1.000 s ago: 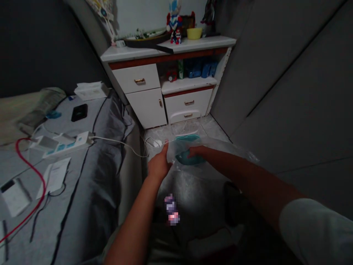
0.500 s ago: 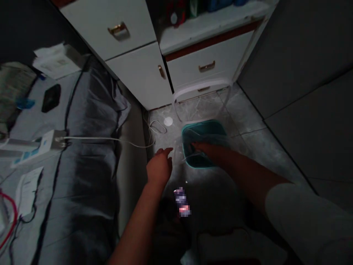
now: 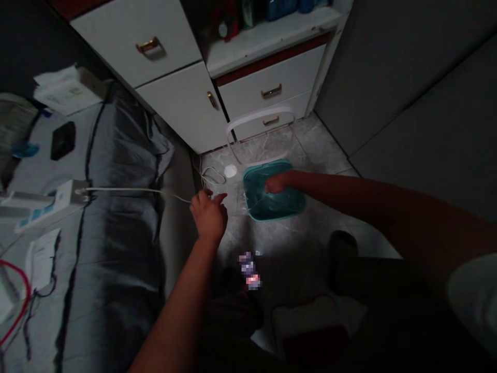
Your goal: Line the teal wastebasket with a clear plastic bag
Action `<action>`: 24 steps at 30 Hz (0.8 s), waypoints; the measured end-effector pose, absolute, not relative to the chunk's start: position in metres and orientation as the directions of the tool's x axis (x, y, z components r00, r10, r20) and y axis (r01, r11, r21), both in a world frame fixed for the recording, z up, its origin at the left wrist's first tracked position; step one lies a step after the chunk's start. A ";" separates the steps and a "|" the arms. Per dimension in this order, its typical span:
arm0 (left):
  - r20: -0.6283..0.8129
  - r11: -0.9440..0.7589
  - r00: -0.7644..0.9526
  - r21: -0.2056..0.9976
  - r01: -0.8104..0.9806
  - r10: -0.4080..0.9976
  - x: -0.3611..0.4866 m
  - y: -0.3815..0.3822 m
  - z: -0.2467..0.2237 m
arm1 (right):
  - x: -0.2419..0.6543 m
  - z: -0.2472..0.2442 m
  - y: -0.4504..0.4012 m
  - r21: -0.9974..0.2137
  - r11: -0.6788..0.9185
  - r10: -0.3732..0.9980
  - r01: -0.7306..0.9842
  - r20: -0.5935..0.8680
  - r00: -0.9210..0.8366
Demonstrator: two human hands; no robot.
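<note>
A teal trash bin (image 3: pixel 254 213) stands on the tiled floor, with thin clear plastic film (image 3: pixel 256 199), like a bag liner, in it and over its left rim. My right hand (image 3: pixel 275 183) reaches into the bin from the right, its fingers curled closed; what they hold, if anything, is hidden. A pale streak of film runs from it to the bin's front left. My left hand (image 3: pixel 209 215) hovers left of the bin, open, thumb and fingers apart, with nothing in it. Behind the bin, a white rim frame (image 3: pixel 260 111) stands raised.
White drawers (image 3: pixel 272 72) stand behind the bin. A bed with grey bedding (image 3: pixel 124 155) is on the left, bearing a power strip (image 3: pixel 70 197) whose white cable (image 3: pixel 120 189) runs toward the floor. A lit phone (image 3: pixel 249 269) lies in front; a grey panel (image 3: pixel 388 77) bounds the right.
My right hand has closed and shows more plainly inside the bin. My left hand has shifted left, away from the bin, with its fingers spread wider. The whole view has shifted a little.
</note>
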State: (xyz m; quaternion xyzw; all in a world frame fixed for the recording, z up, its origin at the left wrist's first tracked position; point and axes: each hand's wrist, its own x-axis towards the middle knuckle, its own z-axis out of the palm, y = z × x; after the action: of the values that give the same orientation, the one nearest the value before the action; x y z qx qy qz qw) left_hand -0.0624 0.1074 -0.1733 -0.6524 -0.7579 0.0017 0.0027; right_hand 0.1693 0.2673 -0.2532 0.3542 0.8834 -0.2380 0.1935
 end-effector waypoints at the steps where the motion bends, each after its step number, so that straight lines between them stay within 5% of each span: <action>1: 0.027 0.134 -0.134 -0.010 0.991 0.991 -0.060 0.106 -0.170 | 0.180 -0.241 0.266 -0.296 0.639 0.517 0.710 -0.519 -0.681; 8: -0.149 -0.211 0.220 0.075 0.975 0.964 -0.040 0.105 -0.182 | 0.271 -0.200 0.218 -0.388 0.565 0.613 0.728 -0.393 -0.685; 14: -0.401 -0.386 0.373 0.052 0.921 0.837 -0.043 0.121 -0.209 | 0.312 -0.206 0.173 -0.302 0.587 0.698 0.751 -0.281 -0.659; 24: -0.269 -0.351 0.391 0.187 0.918 0.880 -0.056 0.120 -0.223 | 0.315 -0.231 0.154 -0.107 0.734 0.616 0.671 -0.312 -0.723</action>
State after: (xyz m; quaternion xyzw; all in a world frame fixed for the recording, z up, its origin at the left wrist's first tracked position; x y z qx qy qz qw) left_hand -0.0565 0.1202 -0.2225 -0.8195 -0.5484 0.0607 -0.1549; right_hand 0.3153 0.1535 -0.2308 0.3489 0.9221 -0.1068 0.1287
